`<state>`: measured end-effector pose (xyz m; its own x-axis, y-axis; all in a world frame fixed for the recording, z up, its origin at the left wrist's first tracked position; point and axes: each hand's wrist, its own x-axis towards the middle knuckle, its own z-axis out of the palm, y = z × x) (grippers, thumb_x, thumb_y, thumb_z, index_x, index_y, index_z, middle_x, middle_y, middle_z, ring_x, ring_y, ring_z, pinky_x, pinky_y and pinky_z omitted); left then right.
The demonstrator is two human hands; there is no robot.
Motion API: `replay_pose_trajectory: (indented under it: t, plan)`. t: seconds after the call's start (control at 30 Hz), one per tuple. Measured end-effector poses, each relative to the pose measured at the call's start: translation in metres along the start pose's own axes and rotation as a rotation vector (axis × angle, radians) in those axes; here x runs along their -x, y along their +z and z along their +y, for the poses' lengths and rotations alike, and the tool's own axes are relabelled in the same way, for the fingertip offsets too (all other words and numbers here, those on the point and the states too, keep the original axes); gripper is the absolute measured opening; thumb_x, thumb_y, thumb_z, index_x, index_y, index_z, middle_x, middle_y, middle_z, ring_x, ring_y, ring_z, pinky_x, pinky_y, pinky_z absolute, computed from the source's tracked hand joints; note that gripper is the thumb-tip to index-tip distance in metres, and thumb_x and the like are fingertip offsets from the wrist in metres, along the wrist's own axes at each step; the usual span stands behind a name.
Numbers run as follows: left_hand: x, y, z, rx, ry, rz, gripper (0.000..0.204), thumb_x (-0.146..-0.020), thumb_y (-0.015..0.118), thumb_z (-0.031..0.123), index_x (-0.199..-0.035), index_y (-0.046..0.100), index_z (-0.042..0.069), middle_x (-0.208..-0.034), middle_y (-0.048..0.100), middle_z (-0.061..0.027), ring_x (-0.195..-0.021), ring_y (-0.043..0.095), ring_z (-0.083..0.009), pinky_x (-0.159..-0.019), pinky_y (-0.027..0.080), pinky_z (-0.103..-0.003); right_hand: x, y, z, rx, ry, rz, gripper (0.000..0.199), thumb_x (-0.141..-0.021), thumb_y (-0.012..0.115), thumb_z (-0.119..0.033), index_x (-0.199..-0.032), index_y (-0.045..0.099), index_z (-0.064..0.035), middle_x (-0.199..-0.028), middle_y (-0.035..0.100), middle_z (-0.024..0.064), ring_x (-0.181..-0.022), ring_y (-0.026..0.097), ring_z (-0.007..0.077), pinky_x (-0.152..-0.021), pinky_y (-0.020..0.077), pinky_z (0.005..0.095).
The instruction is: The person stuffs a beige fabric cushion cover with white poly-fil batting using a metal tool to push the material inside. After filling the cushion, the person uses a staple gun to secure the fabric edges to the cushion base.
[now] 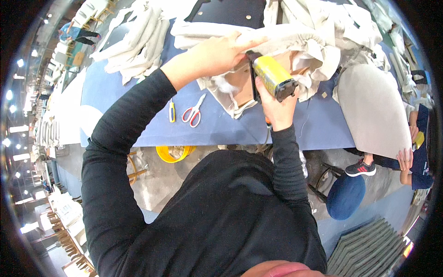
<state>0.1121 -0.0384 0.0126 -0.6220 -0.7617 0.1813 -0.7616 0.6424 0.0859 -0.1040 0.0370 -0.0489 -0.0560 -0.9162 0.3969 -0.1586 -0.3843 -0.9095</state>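
My right hand is wrapped round the handle of a yellow and black staple gun, its nose toward the edge of an upholstered piece. That piece has a light wooden frame with cream fabric bunched around it, and a tuft of white stuffing shows at its side. From the left, my left hand grips the fabric edge close to the gun's nose, some of its fingers hidden. Red-handled scissors and a yellow-handled tool lie on the blue table nearer to me.
Cream fabric pieces are stacked on the blue table at left. At right, a co-worker's hands hold a padded cream panel. Below the table edge stand a yellow bucket and a round blue stool.
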Motion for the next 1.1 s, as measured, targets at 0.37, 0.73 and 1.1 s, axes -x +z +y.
replay_pose_trajectory:
  t: [0.37,0.73,1.1]
  plan:
    - [-0.013,-0.035,-0.021,0.466,-0.012,-0.282,0.089,-0.093,0.075,0.025,-0.17,0.029,0.024,-0.155,0.052,-0.0244,-0.133,0.06,-0.0437,-0.107,0.053,-0.05,0.0,0.002,-0.007,-0.11,0.181,-0.136,0.036,-0.089,0.08,-0.007,-0.121,0.071,0.0078,-0.114,0.079,0.0135,-0.103,0.077,0.021,-0.09,0.0583,0.0334]
    - [0.024,-0.028,0.01,0.088,-0.07,-0.135,0.072,-0.107,0.053,0.019,-0.17,0.024,0.039,-0.126,0.06,-0.0261,-0.101,0.069,-0.0473,-0.088,0.059,-0.054,0.015,0.012,-0.006,-0.061,0.08,-0.031,0.033,-0.091,0.082,-0.013,-0.116,0.075,0.0074,-0.103,0.08,0.0116,-0.091,0.076,0.0198,-0.085,0.0582,0.0337]
    - [0.021,-0.039,0.023,0.096,-0.155,-0.227,0.099,-0.089,0.066,0.0,-0.17,0.025,0.037,-0.136,0.056,-0.0283,-0.1,0.071,-0.0479,-0.085,0.062,-0.052,0.025,0.018,-0.018,-0.122,0.106,-0.102,0.047,-0.081,0.078,-0.004,-0.126,0.071,0.0072,-0.116,0.079,0.0191,-0.11,0.077,0.0229,-0.097,0.0572,0.0347]
